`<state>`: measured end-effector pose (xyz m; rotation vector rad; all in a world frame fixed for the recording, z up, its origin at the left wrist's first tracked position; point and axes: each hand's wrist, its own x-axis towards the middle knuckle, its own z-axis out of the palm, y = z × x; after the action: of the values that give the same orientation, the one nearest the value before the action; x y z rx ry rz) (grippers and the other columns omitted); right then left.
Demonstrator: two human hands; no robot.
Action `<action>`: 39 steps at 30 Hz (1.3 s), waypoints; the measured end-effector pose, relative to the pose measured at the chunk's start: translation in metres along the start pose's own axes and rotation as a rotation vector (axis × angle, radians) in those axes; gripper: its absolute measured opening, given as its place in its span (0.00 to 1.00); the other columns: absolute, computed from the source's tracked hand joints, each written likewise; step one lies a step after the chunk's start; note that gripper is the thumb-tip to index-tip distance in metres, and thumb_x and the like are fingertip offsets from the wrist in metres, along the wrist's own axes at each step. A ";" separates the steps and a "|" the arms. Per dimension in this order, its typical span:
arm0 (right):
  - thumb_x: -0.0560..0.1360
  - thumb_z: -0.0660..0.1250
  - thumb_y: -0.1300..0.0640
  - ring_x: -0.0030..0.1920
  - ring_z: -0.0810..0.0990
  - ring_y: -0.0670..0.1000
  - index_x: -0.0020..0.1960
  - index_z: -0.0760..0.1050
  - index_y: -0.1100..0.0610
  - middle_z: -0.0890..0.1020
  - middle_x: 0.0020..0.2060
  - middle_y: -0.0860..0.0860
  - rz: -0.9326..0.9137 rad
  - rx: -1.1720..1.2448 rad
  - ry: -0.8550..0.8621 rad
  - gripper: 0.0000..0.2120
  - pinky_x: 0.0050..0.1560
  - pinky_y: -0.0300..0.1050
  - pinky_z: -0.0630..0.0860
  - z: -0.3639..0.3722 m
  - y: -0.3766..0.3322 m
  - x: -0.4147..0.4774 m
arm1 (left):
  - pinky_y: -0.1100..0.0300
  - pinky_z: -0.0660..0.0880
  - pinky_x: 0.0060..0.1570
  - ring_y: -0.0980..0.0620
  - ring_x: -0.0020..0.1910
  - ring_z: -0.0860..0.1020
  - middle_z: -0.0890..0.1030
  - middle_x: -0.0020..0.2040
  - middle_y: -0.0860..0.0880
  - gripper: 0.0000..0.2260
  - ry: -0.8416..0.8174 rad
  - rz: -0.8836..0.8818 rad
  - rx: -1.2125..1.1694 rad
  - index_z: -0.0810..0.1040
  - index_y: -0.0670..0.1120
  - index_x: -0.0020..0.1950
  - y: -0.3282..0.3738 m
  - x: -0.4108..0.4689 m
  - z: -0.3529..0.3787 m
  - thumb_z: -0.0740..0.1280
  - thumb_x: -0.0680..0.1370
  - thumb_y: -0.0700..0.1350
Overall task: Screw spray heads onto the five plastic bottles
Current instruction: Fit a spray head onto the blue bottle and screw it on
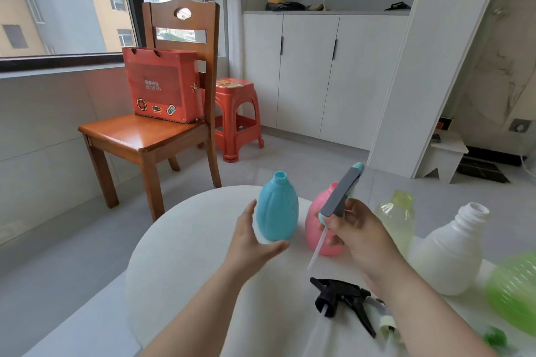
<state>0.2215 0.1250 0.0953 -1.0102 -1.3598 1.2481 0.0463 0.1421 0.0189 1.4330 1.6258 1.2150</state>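
Note:
A blue bottle [278, 211] with an open neck stands upright on the white round table [185, 243]. My left hand [255, 243] cups its lower left side, fingers apart and touching or nearly touching it. My right hand [356, 229] holds a grey and teal spray head [343, 191] tilted up in the air, its dip tube [316, 252] hanging down. Behind it stands a pink bottle [317, 220]. To the right are a pale yellow bottle [398, 217], a white bottle [451, 252] and a blurred green bottle [516, 298], all uncapped as far as visible.
A black spray head [342, 298] lies on the table near my right forearm, with other spray heads [385, 322] partly hidden beside it. Beyond the table are a wooden chair [150, 136] carrying a red bag [164, 84] and a red stool [236, 116].

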 end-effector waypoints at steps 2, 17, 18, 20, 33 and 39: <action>0.71 0.66 0.63 0.35 0.76 0.47 0.42 0.72 0.52 0.78 0.38 0.51 -0.031 0.005 0.009 0.07 0.34 0.35 0.75 -0.004 0.001 0.004 | 0.62 0.62 0.59 0.58 0.61 0.62 0.61 0.70 0.51 0.46 0.006 0.006 -0.027 0.52 0.54 0.71 0.003 0.011 0.009 0.77 0.62 0.45; 0.56 0.70 0.47 0.34 0.80 0.42 0.36 0.80 0.47 0.83 0.33 0.41 -0.096 0.041 0.057 0.10 0.51 0.50 0.77 -0.017 0.013 0.017 | 0.46 0.72 0.60 0.44 0.59 0.72 0.71 0.62 0.48 0.42 0.134 -0.081 0.025 0.54 0.53 0.68 -0.002 0.051 0.032 0.76 0.62 0.48; 0.56 0.70 0.48 0.35 0.80 0.43 0.35 0.80 0.48 0.83 0.33 0.42 -0.106 0.041 0.061 0.09 0.50 0.47 0.77 -0.017 0.013 0.017 | 0.46 0.72 0.59 0.44 0.58 0.72 0.71 0.61 0.48 0.39 0.140 -0.075 0.030 0.56 0.53 0.66 -0.003 0.051 0.033 0.75 0.62 0.48; 0.57 0.69 0.49 0.36 0.80 0.43 0.34 0.80 0.48 0.83 0.32 0.43 -0.128 0.050 0.063 0.07 0.46 0.42 0.80 -0.016 0.011 0.018 | 0.46 0.72 0.59 0.44 0.58 0.72 0.71 0.61 0.48 0.38 0.156 -0.069 0.039 0.58 0.53 0.65 -0.004 0.050 0.033 0.75 0.62 0.47; 0.69 0.67 0.61 0.33 0.77 0.41 0.38 0.76 0.53 0.81 0.29 0.41 -0.101 -0.071 0.089 0.04 0.54 0.54 0.75 -0.029 0.009 0.019 | 0.52 0.71 0.52 0.49 0.52 0.72 0.75 0.54 0.50 0.22 0.039 0.073 0.069 0.69 0.54 0.60 0.027 0.083 0.024 0.70 0.68 0.49; 0.69 0.67 0.60 0.33 0.77 0.43 0.39 0.77 0.53 0.81 0.30 0.41 -0.124 -0.062 0.131 0.03 0.53 0.51 0.76 -0.031 0.002 0.017 | 0.59 0.67 0.45 0.52 0.47 0.72 0.75 0.46 0.53 0.12 0.152 0.091 0.032 0.76 0.51 0.53 0.040 0.081 0.025 0.69 0.70 0.48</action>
<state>0.2495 0.1472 0.0943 -1.0171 -1.3450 1.0352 0.0687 0.2256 0.0557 1.4796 1.7035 1.3846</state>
